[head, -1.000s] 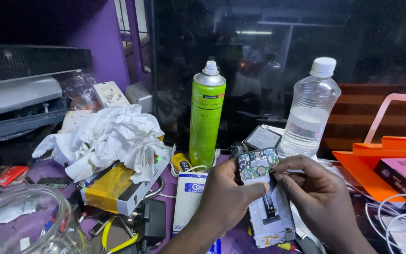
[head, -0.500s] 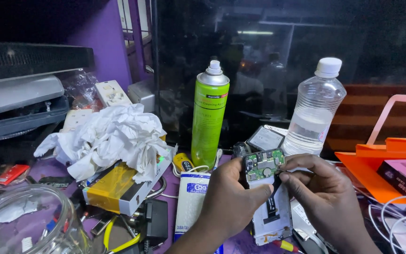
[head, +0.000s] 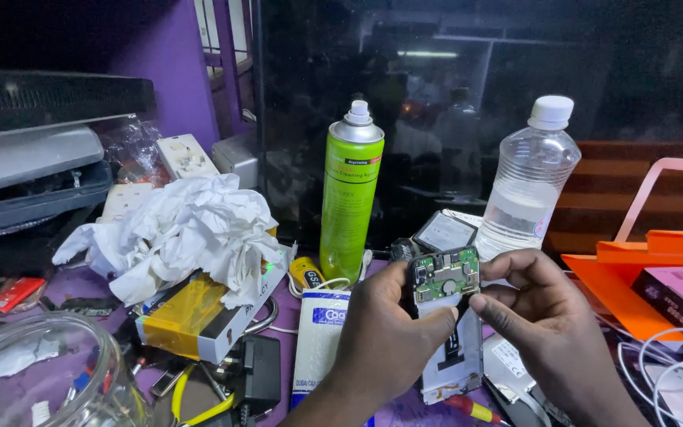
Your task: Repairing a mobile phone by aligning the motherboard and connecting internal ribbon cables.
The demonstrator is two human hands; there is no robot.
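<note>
A small green circuit board (head: 445, 277) in a dark frame is held upright over the desk between both hands. My left hand (head: 385, 340) grips its left and lower edge, thumb pressed under the board. My right hand (head: 543, 316) pinches its right side, fingers curled over the top corner. Below the board a white phone frame (head: 456, 370) lies flat on the purple desk. A dark phone part (head: 444, 231) leans just behind the board.
A tall green spray can (head: 350, 194) and a clear plastic bottle (head: 530, 180) stand behind the hands. Crumpled white tissue (head: 183, 229) covers a yellow box (head: 191, 320) at left. A glass jar (head: 37, 379) sits front left, an orange box (head: 658, 273) and white cables (head: 673, 372) right.
The view has shifted slightly; both hands and the board sit a little lower and further right in frame. The grip on the board is unchanged.
</note>
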